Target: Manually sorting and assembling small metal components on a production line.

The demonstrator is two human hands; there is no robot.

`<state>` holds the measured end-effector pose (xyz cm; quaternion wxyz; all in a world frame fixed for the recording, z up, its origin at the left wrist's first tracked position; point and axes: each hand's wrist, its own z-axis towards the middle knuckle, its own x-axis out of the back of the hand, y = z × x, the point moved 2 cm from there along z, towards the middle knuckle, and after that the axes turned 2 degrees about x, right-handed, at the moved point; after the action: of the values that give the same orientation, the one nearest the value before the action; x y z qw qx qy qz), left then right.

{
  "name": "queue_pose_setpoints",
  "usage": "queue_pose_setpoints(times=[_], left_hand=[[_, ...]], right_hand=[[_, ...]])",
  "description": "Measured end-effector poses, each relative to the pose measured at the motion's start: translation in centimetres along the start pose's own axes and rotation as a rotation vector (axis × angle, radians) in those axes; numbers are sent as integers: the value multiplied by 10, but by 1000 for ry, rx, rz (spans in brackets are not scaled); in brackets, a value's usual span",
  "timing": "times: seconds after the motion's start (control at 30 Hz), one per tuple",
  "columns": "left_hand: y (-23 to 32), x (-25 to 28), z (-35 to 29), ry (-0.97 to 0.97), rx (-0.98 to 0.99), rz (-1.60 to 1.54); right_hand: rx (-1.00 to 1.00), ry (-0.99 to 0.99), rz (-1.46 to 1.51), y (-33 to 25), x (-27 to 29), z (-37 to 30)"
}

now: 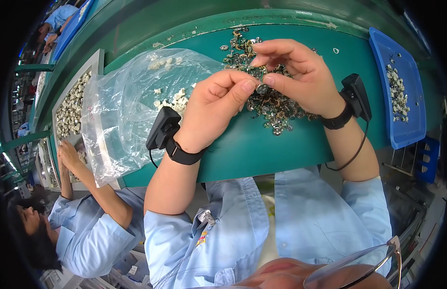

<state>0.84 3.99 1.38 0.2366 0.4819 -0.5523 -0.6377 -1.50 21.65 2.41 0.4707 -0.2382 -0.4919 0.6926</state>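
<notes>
My left hand [211, 106] pinches thumb and forefinger together at the edge of a small round metal part [262, 89]. Close against it, the thumb of my right hand [305, 79] touches the same part, and the other right fingers curl above with the forefinger lifted. Exactly how the right fingertips grip is hard to make out. Beneath both hands spreads a pile of small metal parts [277, 120], shiny and brass-coloured, partly hidden by my hands. Left of my left hand, small cream-white pieces [176, 102] lie at a clear plastic bag [120, 123].
The green tabletop [233, 156] carries the pile. At the right stands a blue tray [410, 126] with small white and metal parts. A co-worker's hands [70, 155] are at a pale tray [99, 62] of cream pieces on the left. Black devices are strapped to my wrists, with cables.
</notes>
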Motion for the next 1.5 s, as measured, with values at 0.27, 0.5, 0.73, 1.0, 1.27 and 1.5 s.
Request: queue_pose_setpoints(times=[0.27, 0.5, 0.73, 1.0, 1.27, 1.5], left_hand=[[-4, -3, 2, 64, 80, -113], [-6, 2, 3, 15, 95, -154], [-3, 1, 3, 69, 1, -70], [0, -7, 2, 147, -235, 161], [-5, -1, 0, 281, -369, 394], [0, -5, -2, 287, -398, 381]], right_hand=[[148, -75, -150, 0, -4, 2], [382, -59, -443, -9, -8, 6], [495, -4, -658, -18, -8, 2], [-163, 277, 187, -4, -10, -7], [-86, 200, 140, -4, -13, -10], [13, 114, -100, -8, -13, -9]])
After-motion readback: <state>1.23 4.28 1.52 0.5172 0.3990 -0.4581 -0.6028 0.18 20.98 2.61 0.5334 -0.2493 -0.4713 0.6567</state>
